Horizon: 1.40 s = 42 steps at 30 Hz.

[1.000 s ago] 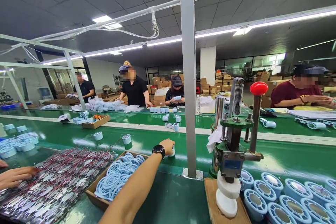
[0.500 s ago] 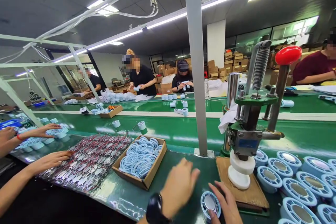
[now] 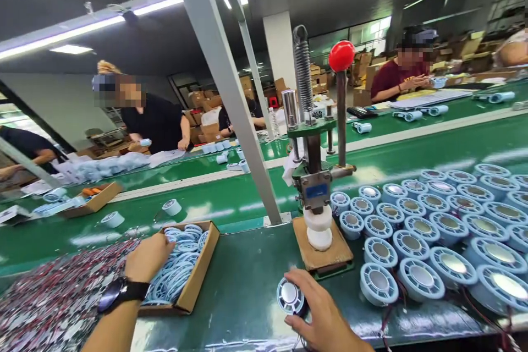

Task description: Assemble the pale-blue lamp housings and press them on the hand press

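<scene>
My left hand, with a dark watch on the wrist, reaches over the left side of a cardboard box of light blue rings; its fingers are bent down at the rings and their tips are partly hidden. My right hand grips a round light blue part with a silver centre between thumb and fingers, low over the green table. Behind that hand stands a hand press with a red knob and white round pads, its base on a brown board.
Many blue round parts with silver centres fill the right side. A heap of wired metal pieces lies at the left. A grey post rises behind the box. Several people work across the green belt.
The view has turned right. My left hand has moved from the open table to the ring box. My right hand has closed around the blue part it was beside.
</scene>
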Motion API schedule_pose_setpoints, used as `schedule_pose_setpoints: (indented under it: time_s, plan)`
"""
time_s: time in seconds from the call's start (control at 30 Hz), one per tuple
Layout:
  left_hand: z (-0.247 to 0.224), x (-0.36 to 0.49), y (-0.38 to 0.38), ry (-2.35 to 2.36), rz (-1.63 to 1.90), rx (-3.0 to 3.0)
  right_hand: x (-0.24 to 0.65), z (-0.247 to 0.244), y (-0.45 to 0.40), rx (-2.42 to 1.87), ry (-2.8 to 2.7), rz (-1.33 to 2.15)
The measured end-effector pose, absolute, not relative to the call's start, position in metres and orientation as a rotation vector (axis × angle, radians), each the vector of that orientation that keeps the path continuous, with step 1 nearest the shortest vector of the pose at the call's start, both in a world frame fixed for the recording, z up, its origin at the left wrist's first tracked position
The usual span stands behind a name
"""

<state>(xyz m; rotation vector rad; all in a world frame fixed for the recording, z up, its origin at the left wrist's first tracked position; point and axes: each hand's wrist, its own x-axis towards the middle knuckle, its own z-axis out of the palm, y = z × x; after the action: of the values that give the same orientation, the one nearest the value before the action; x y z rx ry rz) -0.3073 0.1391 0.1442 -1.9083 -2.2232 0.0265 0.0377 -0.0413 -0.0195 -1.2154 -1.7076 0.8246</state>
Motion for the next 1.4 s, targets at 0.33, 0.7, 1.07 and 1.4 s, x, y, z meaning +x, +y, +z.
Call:
schedule_pose_setpoints:
  time_s: [0.33, 0.7, 1.07, 1.4]
  plan:
    - [0.136, -0.233, 0.074, -2.078, -0.434, -2.251, 0.069, -0.01, -0.066, -1.286, -1.705, 0.793]
    - [0.02, -0.125, -0.008, -1.891, -1.0, -2.67, 0.071, -0.039, -0.07, -1.399, -1.776, 0.567]
    - [0.053, -0.085, -0.028, -2.041, -0.799, -3.212, 0.068, -0.038, -0.068, -1.325, -1.72, 0.347]
    - [0.055, -0.083, -0.029, -2.23, -0.871, -3.226, 0.07, -0.041, -0.069, -1.334, -1.741, 0.374]
